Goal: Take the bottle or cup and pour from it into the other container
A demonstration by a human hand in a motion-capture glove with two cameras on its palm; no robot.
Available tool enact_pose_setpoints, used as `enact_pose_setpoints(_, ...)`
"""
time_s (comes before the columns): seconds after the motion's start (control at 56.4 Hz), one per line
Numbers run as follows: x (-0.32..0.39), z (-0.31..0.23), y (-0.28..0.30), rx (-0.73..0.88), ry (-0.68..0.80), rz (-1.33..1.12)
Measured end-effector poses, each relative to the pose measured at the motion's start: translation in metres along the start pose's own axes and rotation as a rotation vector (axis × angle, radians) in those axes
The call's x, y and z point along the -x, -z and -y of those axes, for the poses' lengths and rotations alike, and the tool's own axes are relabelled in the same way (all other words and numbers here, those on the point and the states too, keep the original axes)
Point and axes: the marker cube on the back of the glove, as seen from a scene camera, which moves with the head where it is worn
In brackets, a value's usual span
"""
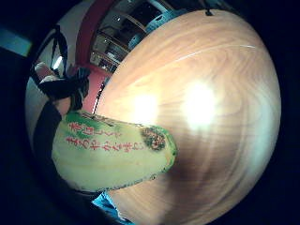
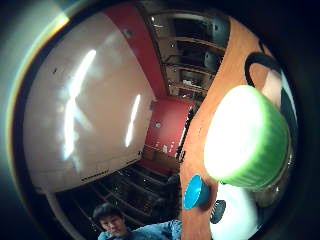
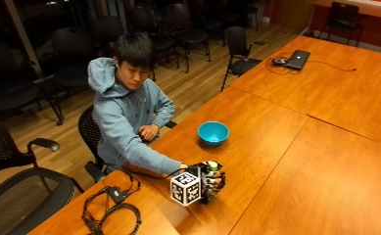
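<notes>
The small plastic bottle with a green ribbed cap and yellow-green printed label (image 3: 211,171) stands upright on the wooden desk (image 3: 320,161). It looks light, stiff and smooth; the labelled waist seems the best hold. The gloved right hand (image 3: 211,182) wraps it there. The round blue bowl (image 3: 213,132) sits at twelve o'clock, well apart, with open room between.

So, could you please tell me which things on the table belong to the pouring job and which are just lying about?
For the job:
- bottle, green-capped, held upright on the table by the right hand
- blue bowl, standing apart from the bottle

Lying about:
- laptop at the far end
- black cables near the table's edge
</notes>
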Motion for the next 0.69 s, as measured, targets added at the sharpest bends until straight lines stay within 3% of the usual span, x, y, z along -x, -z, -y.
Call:
enact_pose_setpoints(0.284,0.037,-0.005,-0.015,0.149,0.096,-0.222)
enact_pose_setpoints(0.692,0.158,-0.040,-0.084,0.607,0.523,-1.095)
